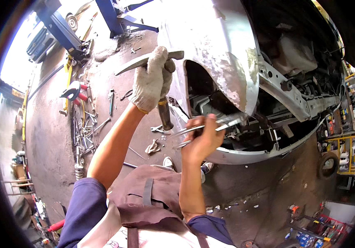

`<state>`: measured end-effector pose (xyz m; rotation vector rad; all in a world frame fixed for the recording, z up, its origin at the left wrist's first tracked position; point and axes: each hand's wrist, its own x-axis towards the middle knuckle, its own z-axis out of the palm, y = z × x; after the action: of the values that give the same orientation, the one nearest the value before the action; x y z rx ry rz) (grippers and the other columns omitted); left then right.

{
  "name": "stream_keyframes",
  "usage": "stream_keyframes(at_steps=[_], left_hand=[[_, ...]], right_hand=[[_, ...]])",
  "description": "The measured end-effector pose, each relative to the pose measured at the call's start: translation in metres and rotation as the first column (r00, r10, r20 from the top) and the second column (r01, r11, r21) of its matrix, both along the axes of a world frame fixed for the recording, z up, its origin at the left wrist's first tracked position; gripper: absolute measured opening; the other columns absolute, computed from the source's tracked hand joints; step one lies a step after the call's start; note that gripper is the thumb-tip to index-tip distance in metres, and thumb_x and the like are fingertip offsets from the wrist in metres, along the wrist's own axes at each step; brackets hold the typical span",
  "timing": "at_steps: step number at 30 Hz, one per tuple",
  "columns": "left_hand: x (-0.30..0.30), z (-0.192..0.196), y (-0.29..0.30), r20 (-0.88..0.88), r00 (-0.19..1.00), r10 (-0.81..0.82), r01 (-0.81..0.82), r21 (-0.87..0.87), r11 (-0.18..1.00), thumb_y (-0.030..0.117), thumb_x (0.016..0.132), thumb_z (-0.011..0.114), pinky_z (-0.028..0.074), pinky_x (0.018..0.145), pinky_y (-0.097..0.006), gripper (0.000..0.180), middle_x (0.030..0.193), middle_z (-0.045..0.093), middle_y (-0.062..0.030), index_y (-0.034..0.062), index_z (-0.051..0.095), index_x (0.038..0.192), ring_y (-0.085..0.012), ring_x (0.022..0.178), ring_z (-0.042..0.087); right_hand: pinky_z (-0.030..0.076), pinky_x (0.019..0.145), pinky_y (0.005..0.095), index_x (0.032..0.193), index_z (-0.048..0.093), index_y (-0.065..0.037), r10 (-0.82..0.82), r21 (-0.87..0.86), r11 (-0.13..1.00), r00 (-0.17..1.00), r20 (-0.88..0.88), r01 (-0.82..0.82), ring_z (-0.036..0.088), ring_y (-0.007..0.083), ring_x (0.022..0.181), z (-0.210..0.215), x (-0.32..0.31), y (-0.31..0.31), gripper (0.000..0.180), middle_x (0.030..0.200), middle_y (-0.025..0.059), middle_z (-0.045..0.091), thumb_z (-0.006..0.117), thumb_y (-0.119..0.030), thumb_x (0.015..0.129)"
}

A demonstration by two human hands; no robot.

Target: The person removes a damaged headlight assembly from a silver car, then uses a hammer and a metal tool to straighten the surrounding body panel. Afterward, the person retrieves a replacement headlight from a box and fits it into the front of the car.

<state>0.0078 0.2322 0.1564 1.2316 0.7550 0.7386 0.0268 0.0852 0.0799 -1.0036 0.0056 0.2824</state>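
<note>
My left hand (150, 84), in a whitish knit work glove, is closed round a hammer (131, 65). Its long, curved, pointed head lies across the top of the fist, and the handle hangs below. My bare right hand (202, 138) grips a slim metal tool (229, 123) with two bright prongs jutting out to the left; its exact kind is unclear. The tool's flat end reaches over the headlight opening, close to the lower tip of a silver car fender (243, 89). Scuffed, bare patches mark that fender. The hammer head is beside the body panel.
Past the fender lies the exposed engine bay with a metal rail (287, 89), above a bumper (243, 157). Loose hand tools (86, 138) and pliers (159, 129) lie on the floor at left. Blue lift posts (109, 16) stand behind; a tyre (328, 164) and yellow rack (351, 155) are at right.
</note>
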Motion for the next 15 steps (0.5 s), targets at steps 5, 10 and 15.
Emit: stream_keyframes(at_steps=[5, 10, 15], left_hand=[[-0.014, -0.015, -0.005, 0.026, 1.000, 0.004, -0.005, 0.034, 0.999, 0.049, 0.096, 0.052, 0.024, 0.037, -0.025, 0.049, 0.049, 0.043, 0.0027, 0.0068, 0.059, 0.072, -0.0065, 0.038, 0.034], [-0.044, -0.034, -0.011, 0.145, 0.980, -0.133, 0.157, -0.165, 0.974, 0.050, 0.099, 0.049, 0.025, 0.040, -0.023, 0.049, 0.053, 0.045, 0.0039, 0.0045, 0.065, 0.088, -0.0048, 0.042, 0.035], [-0.050, -0.052, -0.032, 0.182, 0.942, -0.282, 0.336, -0.486, 0.807, 0.057, 0.095, 0.053, 0.024, 0.040, -0.022, 0.052, 0.058, 0.050, 0.0035, 0.0067, 0.068, 0.093, -0.0048, 0.043, 0.035]], right_hand=[[0.048, 0.043, 0.0365, 0.093, 0.044, -0.003, 0.311, -0.236, 0.940, 0.906, 0.287, -0.248, 0.053, 0.0192, 0.048, 0.010, 0.005, -0.004, 0.019, 0.064, 0.0091, 0.052, 0.062, -0.007, 0.091], [0.045, 0.041, 0.0339, 0.090, 0.043, -0.004, 0.170, -0.187, 0.967, 0.985, -0.037, -0.174, 0.052, 0.0189, 0.042, -0.018, -0.016, -0.023, 0.022, 0.056, 0.0086, 0.052, 0.061, -0.016, 0.092], [0.050, 0.045, 0.0319, 0.092, 0.047, -0.002, 0.209, -0.356, 0.899, 0.964, -0.164, -0.255, 0.060, 0.0190, 0.050, -0.062, -0.049, -0.080, 0.020, 0.065, 0.0098, 0.059, 0.064, -0.013, 0.091]])
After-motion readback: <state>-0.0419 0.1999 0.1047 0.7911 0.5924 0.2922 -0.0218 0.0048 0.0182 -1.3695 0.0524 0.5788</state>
